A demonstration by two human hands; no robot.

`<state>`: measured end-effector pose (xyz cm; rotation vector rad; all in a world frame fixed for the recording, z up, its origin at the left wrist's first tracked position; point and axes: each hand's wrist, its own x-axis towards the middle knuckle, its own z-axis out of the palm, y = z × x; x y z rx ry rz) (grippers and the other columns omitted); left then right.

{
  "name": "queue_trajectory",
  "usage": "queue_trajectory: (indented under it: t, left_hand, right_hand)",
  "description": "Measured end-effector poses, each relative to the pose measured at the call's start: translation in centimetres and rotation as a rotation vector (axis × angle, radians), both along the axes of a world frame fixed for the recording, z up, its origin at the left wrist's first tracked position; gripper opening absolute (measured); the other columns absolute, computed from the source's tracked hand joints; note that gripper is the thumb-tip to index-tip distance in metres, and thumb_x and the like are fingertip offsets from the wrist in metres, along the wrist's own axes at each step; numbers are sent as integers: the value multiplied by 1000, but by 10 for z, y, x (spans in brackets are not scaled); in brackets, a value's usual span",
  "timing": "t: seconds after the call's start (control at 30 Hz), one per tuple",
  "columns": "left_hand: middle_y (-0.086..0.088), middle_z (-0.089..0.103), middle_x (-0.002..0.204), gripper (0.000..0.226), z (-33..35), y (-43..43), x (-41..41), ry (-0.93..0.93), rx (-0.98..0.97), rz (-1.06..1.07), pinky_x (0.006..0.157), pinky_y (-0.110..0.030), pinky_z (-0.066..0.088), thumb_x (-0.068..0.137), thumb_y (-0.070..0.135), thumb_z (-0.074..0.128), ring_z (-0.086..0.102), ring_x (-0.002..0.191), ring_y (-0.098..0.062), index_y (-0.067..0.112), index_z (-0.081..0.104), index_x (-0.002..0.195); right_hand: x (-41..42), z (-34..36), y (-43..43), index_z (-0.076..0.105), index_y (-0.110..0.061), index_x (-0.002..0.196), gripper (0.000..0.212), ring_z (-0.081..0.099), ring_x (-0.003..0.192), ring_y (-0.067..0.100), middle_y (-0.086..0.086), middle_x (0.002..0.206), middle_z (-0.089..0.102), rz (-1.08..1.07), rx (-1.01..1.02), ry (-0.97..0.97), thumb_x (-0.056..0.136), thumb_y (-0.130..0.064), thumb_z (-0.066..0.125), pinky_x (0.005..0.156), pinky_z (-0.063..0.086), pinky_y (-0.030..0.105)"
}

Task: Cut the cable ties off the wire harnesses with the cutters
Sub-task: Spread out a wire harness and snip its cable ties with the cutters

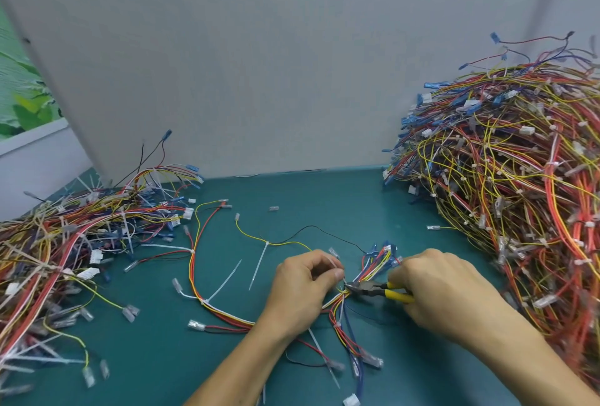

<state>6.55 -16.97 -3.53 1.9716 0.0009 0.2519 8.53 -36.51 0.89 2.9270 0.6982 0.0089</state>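
We start closest to us, at six o'clock, where two bare forearms reach up from the bottom edge onto the teal work mat (156,357). Our left hand (302,292) is curled, thumb and forefinger pinched together on the wire harness (227,308) at the spot where its strands gather. Our right hand (444,288) is wrapped tight around the yellow-handled cutters (376,290), whose dark nose points toward nine o'clock and touches the bundle just beside the left fingertips; we cannot tell how far the blades are parted. The harness is a thin sheaf of red, yellow, orange, white and blue wires with clear-sleeved terminals at the ends. It fans toward six o'clock below the hands, sweeps out to nine o'clock in a long loop, and ends in a blue-tipped cluster at twelve o'clock from the cutters. A white cable tie (259,262) is cinched on a yellow branch at eleven o'clock from the left hand, its tail lying on the mat.

Farther out, a low heap of harnesses (65,243) spreads at nine o'clock, mixed with loose white ties. A much taller harness pile (519,178) rises at three o'clock. Beyond the mat stands a plain pale grey wall panel (276,64), with a leafy green picture (19,87) at ten o'clock.
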Motion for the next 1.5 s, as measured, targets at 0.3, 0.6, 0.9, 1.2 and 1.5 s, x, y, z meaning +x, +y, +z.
queue_trajectory:
  t: [0.3,0.6,0.9,1.2,1.5]
  left_hand:
    - [-6,69,70,13,22,16,-3,-38,-515,63,53,-24,53,91,-4,56,66,61,-15,5,58,82]
    - [3,34,54,14,33,25,-21,64,-271,-210,47,-25,24,69,5,40,26,50,-14,12,50,76]
    - [9,34,48,11,12,26,-27,94,137,-358,53,-28,22,80,21,75,26,51,-11,29,74,89]
    - [12,43,48,18,10,19,-24,108,96,-261,51,-21,25,84,19,72,28,48,-5,27,67,69]
    - [11,26,45,16,10,19,-20,115,39,-214,50,-24,18,84,21,73,22,48,-8,24,67,69]
  right_hand:
    - [2,4,-4,46,-30,99,17,56,96,23,-11,94,54,59,241,-5,85,-38,49,70,46,32]
    - [-6,19,-10,46,-37,83,10,54,87,20,-11,80,51,122,188,189,77,-32,53,75,50,34]
    - [-11,21,-10,49,-37,72,11,58,89,24,-6,79,51,134,81,285,76,-27,53,73,49,33]
    - [-11,13,-7,40,-31,60,19,55,85,27,-6,67,40,142,44,227,72,-23,52,65,43,31]
    - [-11,15,-10,45,-28,76,5,56,86,26,-3,85,55,115,59,172,75,-28,50,66,45,34]
